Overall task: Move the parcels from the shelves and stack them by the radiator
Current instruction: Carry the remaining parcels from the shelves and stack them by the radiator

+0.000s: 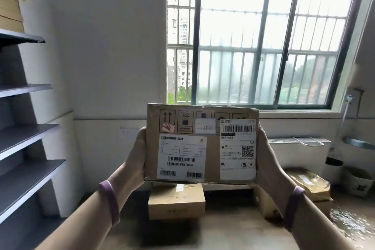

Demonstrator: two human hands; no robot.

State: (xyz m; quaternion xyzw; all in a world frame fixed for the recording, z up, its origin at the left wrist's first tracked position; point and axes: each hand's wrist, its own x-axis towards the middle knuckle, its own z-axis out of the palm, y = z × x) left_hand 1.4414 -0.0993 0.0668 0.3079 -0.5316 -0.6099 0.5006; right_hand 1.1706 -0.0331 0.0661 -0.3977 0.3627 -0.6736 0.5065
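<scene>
While it is held clear of the floor at mid-frame, the cardboard parcel (200, 144) presents its labelled face to the camera, above the floor stack and short of the radiator (298, 148) under the window. The left hand (136, 154) and right hand (266, 152) clasp its two short sides with palms pressed to the edges; the fingers pass behind the carton and cannot be seen. The carton is flat and rectangular, its corners square and its walls unbowed under the grip. It is judged stiff and of modest weight, as it is carried on extended arms without sag. Printed handling marks (175, 121) along the top edge include upright arrows and what looks like a fragile symbol, so the contents should be treated as breakable and set down gently. The glossy shipping labels (237, 148) and the tape at the lower edge may be slick, so the hold is best taken on bare cardboard at the sides, with support under the base for lowering. On the floor below sits a smaller cardboard box (176, 202), and further right, near the radiator, a tape-wrapped parcel (310, 184). The shelves (26, 140) stand at left, with flat boxes (10, 8) on the top tier
</scene>
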